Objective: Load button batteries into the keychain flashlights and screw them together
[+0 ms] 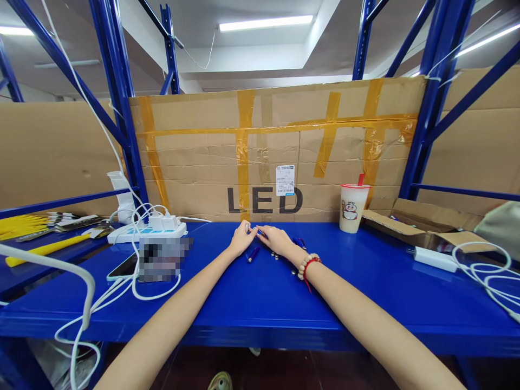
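Note:
My left hand (241, 238) and my right hand (279, 241) meet over the blue shelf top, fingertips close together. The fingers of both are closed in a pinch; whatever they hold is too small to make out. Just below my left hand lies a short dark purple tube with a silvery end (253, 254). More dark blue-purple tubes (299, 242) lie beyond my right hand, partly hidden by it. Small shiny metal pieces (275, 256) are scattered beneath my right palm, and another metal piece (293, 272) sits near the beaded bracelet (304, 266) on my right wrist.
To the left are a white power strip (152, 234) with plugs, a phone (124, 267) and loose white cables. A drink cup with a red straw (352, 210) stands at the back right, beside an open cardboard box (406, 230) and a white adapter (434, 260). Cardboard (195, 162) walls the back.

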Motion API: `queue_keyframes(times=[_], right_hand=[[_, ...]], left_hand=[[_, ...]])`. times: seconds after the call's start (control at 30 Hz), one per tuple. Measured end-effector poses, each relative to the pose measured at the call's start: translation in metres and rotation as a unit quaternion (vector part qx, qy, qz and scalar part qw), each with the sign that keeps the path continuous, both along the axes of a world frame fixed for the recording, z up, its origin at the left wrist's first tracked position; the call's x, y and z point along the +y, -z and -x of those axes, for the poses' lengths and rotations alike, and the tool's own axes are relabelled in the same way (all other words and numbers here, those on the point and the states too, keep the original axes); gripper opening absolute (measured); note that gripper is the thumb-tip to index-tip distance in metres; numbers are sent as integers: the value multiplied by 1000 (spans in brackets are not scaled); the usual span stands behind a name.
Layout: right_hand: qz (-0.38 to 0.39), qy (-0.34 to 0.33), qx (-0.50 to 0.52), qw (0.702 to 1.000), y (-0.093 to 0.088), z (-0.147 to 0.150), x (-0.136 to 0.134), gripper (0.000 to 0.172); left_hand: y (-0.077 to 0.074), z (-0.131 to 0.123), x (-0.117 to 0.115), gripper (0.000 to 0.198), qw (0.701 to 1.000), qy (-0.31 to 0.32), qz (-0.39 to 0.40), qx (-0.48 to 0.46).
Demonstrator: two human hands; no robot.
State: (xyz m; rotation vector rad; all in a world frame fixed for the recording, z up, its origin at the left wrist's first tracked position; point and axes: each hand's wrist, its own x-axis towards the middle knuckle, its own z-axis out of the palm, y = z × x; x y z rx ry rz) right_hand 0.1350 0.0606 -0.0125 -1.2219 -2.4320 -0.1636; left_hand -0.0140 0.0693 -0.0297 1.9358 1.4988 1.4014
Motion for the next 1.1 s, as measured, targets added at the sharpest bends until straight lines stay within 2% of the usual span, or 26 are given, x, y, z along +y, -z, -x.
queue_keyframes(times=[0.57, 0.9, 1.1], right_hand=[[-4, -4, -14, 1000, -1, 0, -1, 33], [0, -30, -34, 999, -3, 0, -2, 27], [-4, -27, -30, 999, -5, 0, -3, 24]], left_hand=[[1, 2, 0, 18, 996, -32, -23, 77], [0, 4, 0, 17, 994, -11, -19, 107], [1, 4, 0, 15, 995, 5, -28, 91]])
